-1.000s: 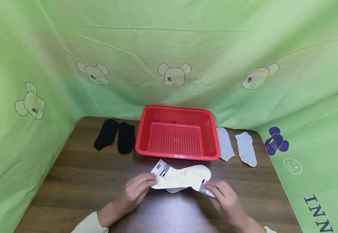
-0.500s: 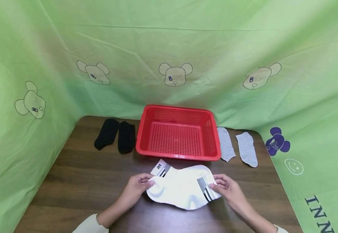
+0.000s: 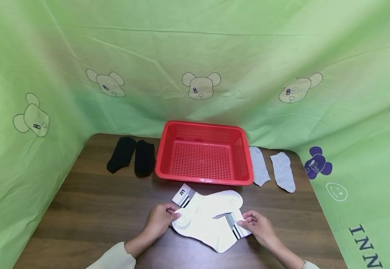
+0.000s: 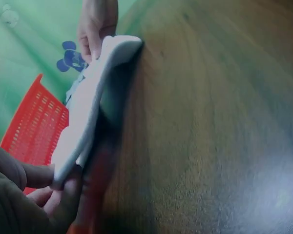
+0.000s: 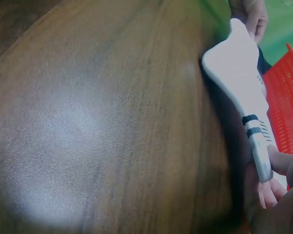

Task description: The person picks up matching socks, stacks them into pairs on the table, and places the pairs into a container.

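Observation:
A white ankle sock (image 3: 205, 231) with dark stripes at its cuff is stretched between both hands, close over the table in the wrist views. My left hand (image 3: 161, 220) pinches its toe end between thumb and fingers. At the other end, my right hand (image 3: 259, 226) pinches the striped cuff, thumb on top. A second white sock (image 3: 223, 201) lies just behind, its lettered cuff pointing left and its other end right; the held sock overlaps part of it. In the left wrist view the held sock (image 4: 88, 107) shows edge-on, raised above its shadow.
Behind the white socks stands a red plastic basket (image 3: 204, 181) with nothing in it. Two black socks (image 3: 132, 157) lie to its left, two grey socks (image 3: 283, 172) to its right. Green printed cloth (image 3: 201, 48) hangs around the wooden table (image 3: 90, 209).
From folded up against the other sock, the held white sock has been turned flat and drawn toward the person. More of the sock behind shows now. Both hands keep their pinch.

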